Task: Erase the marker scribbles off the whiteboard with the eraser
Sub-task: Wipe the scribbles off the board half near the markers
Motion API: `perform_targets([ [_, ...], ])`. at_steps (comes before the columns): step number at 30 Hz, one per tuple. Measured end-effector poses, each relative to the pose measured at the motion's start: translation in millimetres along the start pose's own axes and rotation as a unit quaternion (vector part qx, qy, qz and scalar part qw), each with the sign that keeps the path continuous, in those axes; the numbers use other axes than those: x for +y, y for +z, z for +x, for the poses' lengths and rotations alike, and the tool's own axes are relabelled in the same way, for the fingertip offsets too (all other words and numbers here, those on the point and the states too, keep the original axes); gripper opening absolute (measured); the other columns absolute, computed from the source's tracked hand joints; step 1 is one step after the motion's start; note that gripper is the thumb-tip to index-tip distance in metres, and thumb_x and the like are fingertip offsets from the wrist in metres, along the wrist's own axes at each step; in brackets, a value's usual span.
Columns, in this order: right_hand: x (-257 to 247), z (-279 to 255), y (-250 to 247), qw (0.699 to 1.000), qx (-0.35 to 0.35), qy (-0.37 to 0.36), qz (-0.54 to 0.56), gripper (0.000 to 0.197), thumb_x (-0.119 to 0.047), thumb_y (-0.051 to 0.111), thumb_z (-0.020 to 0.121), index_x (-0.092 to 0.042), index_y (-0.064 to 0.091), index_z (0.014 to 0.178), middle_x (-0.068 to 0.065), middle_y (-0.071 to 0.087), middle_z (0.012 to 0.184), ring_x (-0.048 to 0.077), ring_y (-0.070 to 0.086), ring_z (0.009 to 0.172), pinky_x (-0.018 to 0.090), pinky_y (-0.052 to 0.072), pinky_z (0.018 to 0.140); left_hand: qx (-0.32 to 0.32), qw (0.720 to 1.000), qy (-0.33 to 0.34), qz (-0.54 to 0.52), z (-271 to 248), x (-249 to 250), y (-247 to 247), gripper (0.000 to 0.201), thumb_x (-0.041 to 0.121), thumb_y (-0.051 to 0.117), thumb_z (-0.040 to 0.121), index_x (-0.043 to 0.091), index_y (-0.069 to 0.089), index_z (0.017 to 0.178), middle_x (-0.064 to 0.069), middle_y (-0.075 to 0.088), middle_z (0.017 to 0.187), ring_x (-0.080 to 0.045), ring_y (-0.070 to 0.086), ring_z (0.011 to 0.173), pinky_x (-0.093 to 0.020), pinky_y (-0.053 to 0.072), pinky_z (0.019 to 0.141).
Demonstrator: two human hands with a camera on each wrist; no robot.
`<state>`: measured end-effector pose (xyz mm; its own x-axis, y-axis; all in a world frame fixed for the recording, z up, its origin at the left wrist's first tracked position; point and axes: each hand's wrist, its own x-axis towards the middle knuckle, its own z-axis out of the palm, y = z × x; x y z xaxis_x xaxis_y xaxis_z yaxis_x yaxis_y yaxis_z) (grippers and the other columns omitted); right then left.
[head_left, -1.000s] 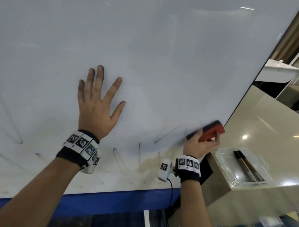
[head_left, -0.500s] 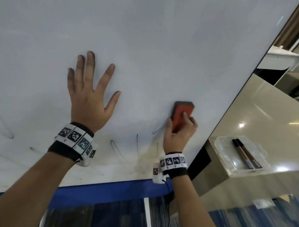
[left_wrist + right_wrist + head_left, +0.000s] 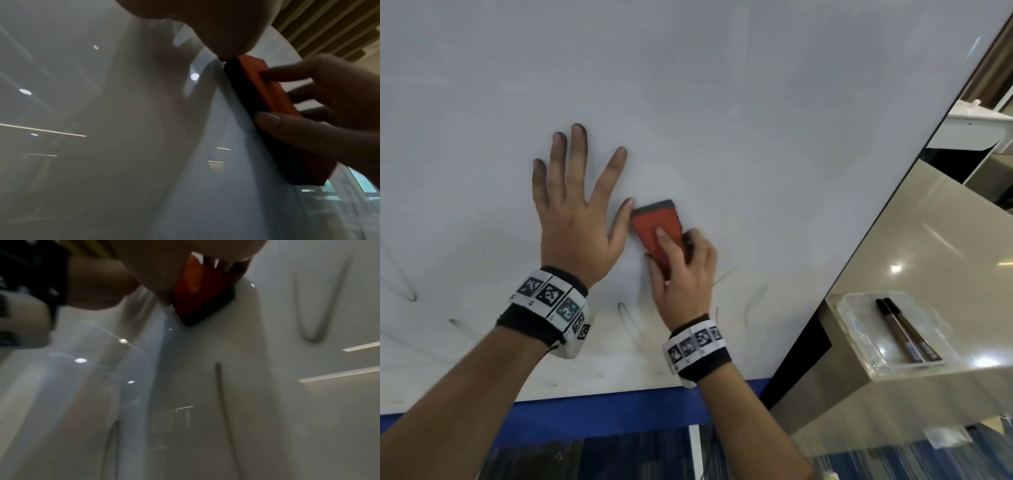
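Note:
A large whiteboard (image 3: 722, 102) fills the head view, with faint marker scribbles (image 3: 628, 318) left along its lower part. My right hand (image 3: 681, 270) grips a red eraser (image 3: 655, 224) with a dark felt side and presses it flat on the board. My left hand (image 3: 575, 205) lies flat on the board with fingers spread, its thumb touching the eraser's left edge. The left wrist view shows the eraser (image 3: 265, 104) edge-on with right-hand fingers (image 3: 287, 128) round it. In the right wrist view the eraser (image 3: 197, 293) is at the top, and scribbles (image 3: 314, 331) curve beside it.
A beige counter (image 3: 928, 240) stands past the board's right edge. On it sits a clear tray (image 3: 859, 342) holding two dark markers (image 3: 904, 329). A blue band (image 3: 602, 407) runs below the board's bottom edge.
My right hand has swept the eraser leftward across the board, from near the right edge to beside my left thumb. The left hand has stayed flat on the board.

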<state>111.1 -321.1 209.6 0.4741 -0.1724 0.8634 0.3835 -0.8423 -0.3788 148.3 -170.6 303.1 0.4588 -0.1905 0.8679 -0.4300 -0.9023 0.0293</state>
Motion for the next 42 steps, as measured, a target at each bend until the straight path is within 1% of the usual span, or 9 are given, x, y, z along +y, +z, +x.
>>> perform_targets([
  [4, 58, -29, -17, 0.979, 0.102, 0.175, 0.028, 0.051, -0.029, 0.071, 0.088, -0.012, 0.055, 0.133, 0.023, 0.049, 0.129, 0.032, 0.048, 0.119, 0.029, 0.037, 0.112, -0.004, 1.000, 0.008, -0.007, -1, -6, -4, 0.055, 0.032, 0.046, 0.107, 0.026, 0.031, 0.159, -0.019, 0.016, 0.167, -0.038, 0.013, 0.156, -0.056, 0.011, 0.126],
  [7, 114, -69, -45, 0.870, 0.221, 0.437, 0.052, 0.063, -0.031, 0.070, 0.090, -0.003, 0.046, 0.142, 0.019, 0.052, 0.133, 0.037, 0.055, 0.120, 0.051, 0.049, 0.104, -0.007, 1.000, 0.020, -0.004, -1, -9, -6, 0.054, 0.030, 0.046, 0.107, 0.025, 0.032, 0.159, -0.020, 0.018, 0.167, -0.038, 0.014, 0.156, -0.056, 0.013, 0.126],
  [11, 120, -77, -48, 0.750, 0.280, 0.587, 0.120, 0.054, -0.012, 0.067, 0.095, -0.004, 0.041, 0.142, 0.015, 0.056, 0.138, 0.034, 0.061, 0.122, 0.042, 0.053, 0.100, -0.009, 1.000, 0.018, 0.001, -1, -5, -7, 0.056, 0.030, 0.048, 0.107, 0.024, 0.031, 0.159, -0.020, 0.018, 0.167, -0.038, 0.014, 0.156, -0.057, 0.014, 0.126],
  [19, 30, -56, -7, 0.990, 0.005, 0.139, 0.023, 0.045, -0.011, 0.076, 0.087, -0.020, 0.055, 0.126, 0.016, 0.047, 0.134, 0.035, 0.047, 0.119, 0.040, 0.041, 0.104, -0.005, 1.000, 0.007, 0.000, -2, 0, 0, 0.055, 0.030, 0.048, 0.107, 0.022, 0.032, 0.159, -0.022, 0.018, 0.166, -0.040, 0.014, 0.155, -0.058, 0.013, 0.126],
  [24, 87, -88, -22, 0.971, 0.074, 0.226, 0.016, 0.049, -0.019, 0.077, 0.088, -0.012, 0.053, 0.130, 0.019, 0.048, 0.134, 0.035, 0.051, 0.119, 0.045, 0.047, 0.104, 0.002, 1.000, 0.002, -0.002, -4, -1, 1, 0.054, 0.028, 0.047, 0.107, 0.019, 0.034, 0.158, -0.026, 0.020, 0.164, -0.044, 0.016, 0.154, -0.059, 0.012, 0.126],
  [29, 120, -102, -36, 0.818, 0.215, 0.528, 0.079, 0.063, -0.036, 0.069, 0.093, -0.012, 0.040, 0.144, 0.007, 0.055, 0.122, 0.034, 0.062, 0.105, 0.050, 0.054, 0.091, -0.009, 0.999, -0.028, -0.015, -4, 10, -1, 0.057, 0.031, 0.050, 0.105, 0.017, 0.033, 0.158, -0.027, 0.017, 0.165, -0.044, 0.013, 0.155, -0.062, 0.011, 0.124],
  [34, 47, -35, -12, 0.941, 0.148, 0.277, 0.124, 0.058, -0.032, 0.073, 0.085, -0.016, 0.049, 0.135, 0.020, 0.047, 0.132, 0.029, 0.049, 0.121, 0.044, 0.043, 0.110, -0.004, 0.998, -0.047, -0.031, -5, 21, 3, 0.061, 0.035, 0.054, 0.103, 0.015, 0.035, 0.157, -0.028, 0.017, 0.165, -0.046, 0.013, 0.154, -0.062, 0.010, 0.125],
  [38, -9, 2, -1, 0.998, 0.002, 0.054, 0.035, 0.044, -0.034, 0.075, 0.089, -0.025, 0.052, 0.126, 0.018, 0.055, 0.127, 0.033, 0.053, 0.101, 0.037, 0.042, 0.092, 0.001, 0.999, -0.035, -0.026, -7, 16, 4, 0.059, 0.035, 0.051, 0.105, 0.014, 0.033, 0.157, -0.030, 0.017, 0.164, -0.047, 0.014, 0.154, -0.063, 0.011, 0.124],
  [42, 47, -53, -12, 0.992, 0.005, 0.124, 0.001, 0.046, -0.022, 0.081, 0.084, -0.025, 0.055, 0.121, 0.011, 0.054, 0.126, 0.029, 0.052, 0.107, 0.036, 0.043, 0.096, 0.007, 0.999, -0.035, -0.026, -9, 15, 6, 0.059, 0.032, 0.051, 0.104, 0.013, 0.033, 0.157, -0.031, 0.019, 0.163, -0.048, 0.015, 0.153, -0.064, 0.012, 0.123],
])
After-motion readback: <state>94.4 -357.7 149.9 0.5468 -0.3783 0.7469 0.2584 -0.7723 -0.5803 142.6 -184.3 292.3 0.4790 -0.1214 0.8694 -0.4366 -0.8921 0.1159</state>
